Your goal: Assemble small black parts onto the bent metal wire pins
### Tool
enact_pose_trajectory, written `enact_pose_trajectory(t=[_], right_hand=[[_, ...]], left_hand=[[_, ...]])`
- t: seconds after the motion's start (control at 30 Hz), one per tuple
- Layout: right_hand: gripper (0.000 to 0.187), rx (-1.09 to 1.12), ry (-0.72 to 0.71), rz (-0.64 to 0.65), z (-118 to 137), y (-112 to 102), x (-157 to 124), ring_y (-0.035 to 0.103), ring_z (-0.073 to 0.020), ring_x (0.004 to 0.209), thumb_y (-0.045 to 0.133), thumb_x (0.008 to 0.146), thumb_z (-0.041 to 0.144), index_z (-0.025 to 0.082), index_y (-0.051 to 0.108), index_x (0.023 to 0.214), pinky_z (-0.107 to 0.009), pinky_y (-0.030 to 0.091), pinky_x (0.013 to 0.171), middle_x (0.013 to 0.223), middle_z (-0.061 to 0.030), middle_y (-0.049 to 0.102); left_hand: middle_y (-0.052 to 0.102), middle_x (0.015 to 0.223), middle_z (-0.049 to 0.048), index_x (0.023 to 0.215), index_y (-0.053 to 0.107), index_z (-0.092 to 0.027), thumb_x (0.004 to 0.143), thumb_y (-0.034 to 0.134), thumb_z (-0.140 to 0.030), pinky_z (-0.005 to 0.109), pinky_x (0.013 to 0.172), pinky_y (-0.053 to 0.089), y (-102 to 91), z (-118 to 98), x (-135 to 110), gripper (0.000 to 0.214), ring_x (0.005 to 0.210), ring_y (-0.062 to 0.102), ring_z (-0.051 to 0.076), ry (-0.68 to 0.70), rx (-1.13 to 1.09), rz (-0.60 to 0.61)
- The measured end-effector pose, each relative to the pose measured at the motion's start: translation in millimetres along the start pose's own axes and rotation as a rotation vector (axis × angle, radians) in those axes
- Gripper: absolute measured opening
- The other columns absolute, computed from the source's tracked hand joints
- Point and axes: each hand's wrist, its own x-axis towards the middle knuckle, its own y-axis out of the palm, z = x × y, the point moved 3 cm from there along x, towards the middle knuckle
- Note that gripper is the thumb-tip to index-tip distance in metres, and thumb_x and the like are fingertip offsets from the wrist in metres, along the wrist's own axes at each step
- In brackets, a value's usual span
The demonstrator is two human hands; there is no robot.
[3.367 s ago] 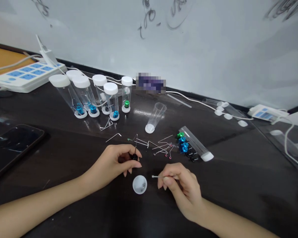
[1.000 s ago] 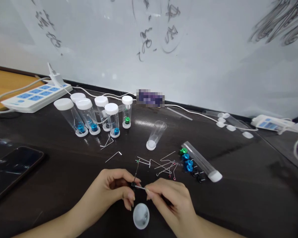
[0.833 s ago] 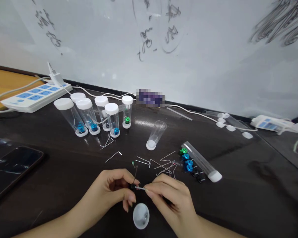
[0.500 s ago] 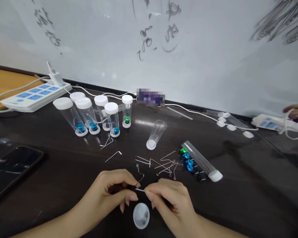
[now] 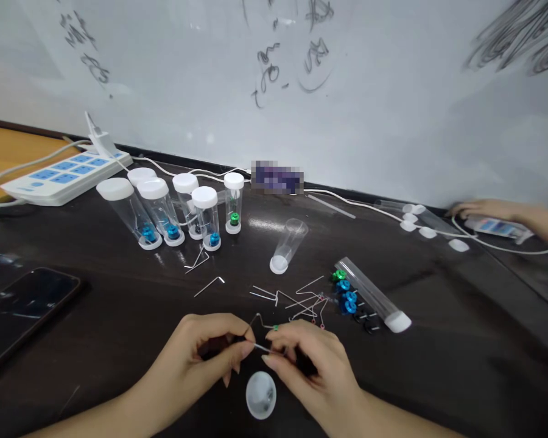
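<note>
My left hand [image 5: 210, 347] is closed in a pinch, holding a thin bent wire [image 5: 258, 316] with a green tip near my right forefinger. A slim straight metal rod [image 5: 261, 347] runs from the left fingertips into my right hand [image 5: 313, 359]. The right fingers are curled around the rod's far end, with a gap between thumb and forefinger; that end is partly hidden. Whatever else sits inside the left fingers cannot be made out. Just below both hands stands a small translucent cup [image 5: 261, 395] with something dark in it.
Beyond my hands lie several bent wires [image 5: 296, 301], an L-shaped hex key [image 5: 209, 286], blue knobs [image 5: 347, 298] and a clear tube [image 5: 374, 295]. Capped tubes [image 5: 205, 219] stand back left. A phone [image 5: 27, 310] lies left. Another person's hand [image 5: 488, 210] touches a power strip [image 5: 497, 227].
The wire's green tip has swung right. My right thumb and forefinger have parted, and more rod shows between them. The black part in my left fingers is now hidden. The other person's hand has moved left.
</note>
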Motion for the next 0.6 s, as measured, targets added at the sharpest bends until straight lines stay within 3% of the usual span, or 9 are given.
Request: enact_pose_trajectory(t=[0.13,0.37,0.6], right_hand=[[0.024,-0.167,-0.137,-0.041,4,-5,-2,0.059,-0.0189,0.083,0.059,0.088,0.010,0.021,0.062,0.109,-0.033,0.048,0.073,0.097,-0.0072,0.061],[0.022,-0.278,-0.278,-0.133,11,-11,4,0.059,-0.0188,0.078,0.059,0.087,0.008,0.019,0.067,0.105,-0.033,0.050,0.066,0.088,-0.0068,0.065],[0.021,-0.226,-0.297,-0.139,11,-10,5,0.058,-0.0202,0.079,0.061,0.085,0.006,0.018,0.069,0.101,-0.034,0.050,0.066,0.086,-0.0065,0.068]], left_hand=[[0.057,0.060,-0.0003,0.081,0.069,-0.015,0.084,0.061,-0.035,0.019,0.049,0.045,-5.4,1,5,0.022,0.052,0.051,0.010,-0.061,-0.131,-0.026],[0.057,0.057,-0.0011,0.079,0.069,-0.014,0.082,0.064,-0.035,0.019,0.046,0.045,-2.0,6,6,0.022,0.047,0.051,0.009,-0.103,-0.231,0.037],[0.057,0.057,-0.0017,0.080,0.070,-0.013,0.080,0.066,-0.034,0.020,0.047,0.048,0.7,9,6,0.020,0.049,0.052,0.009,-0.110,-0.243,0.047]])
